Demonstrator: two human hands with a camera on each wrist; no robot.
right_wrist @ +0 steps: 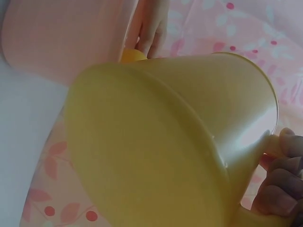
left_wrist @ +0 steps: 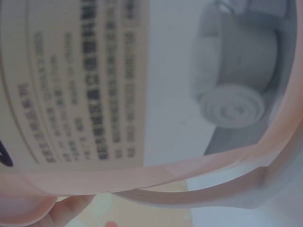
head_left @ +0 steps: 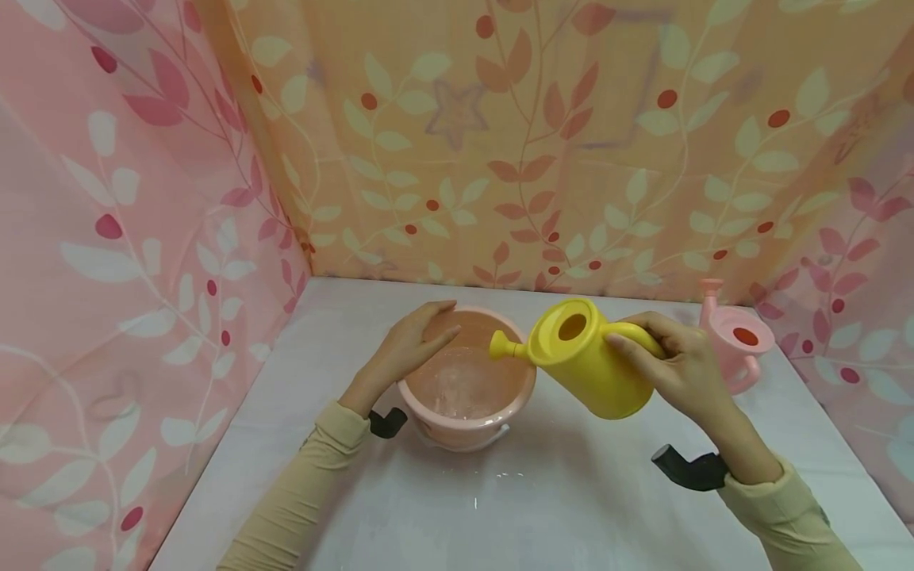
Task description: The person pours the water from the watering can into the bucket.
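A pale pink plastic bucket stands on the white table, with clear water in it. My left hand is at its left rim, fingers straight and the thumb reaching over the opening. In the left wrist view the bucket's printed label fills much of the picture, with fingertips showing past the rim. My right hand grips the handle of a yellow watering can. The can tilts left, its spout over the bucket's right side; the right wrist view shows its base.
A pink watering can stands at the back right, behind my right hand. Water drops lie on the white tabletop in front of the bucket. Leaf-patterned cloth hangs behind the table and at both sides.
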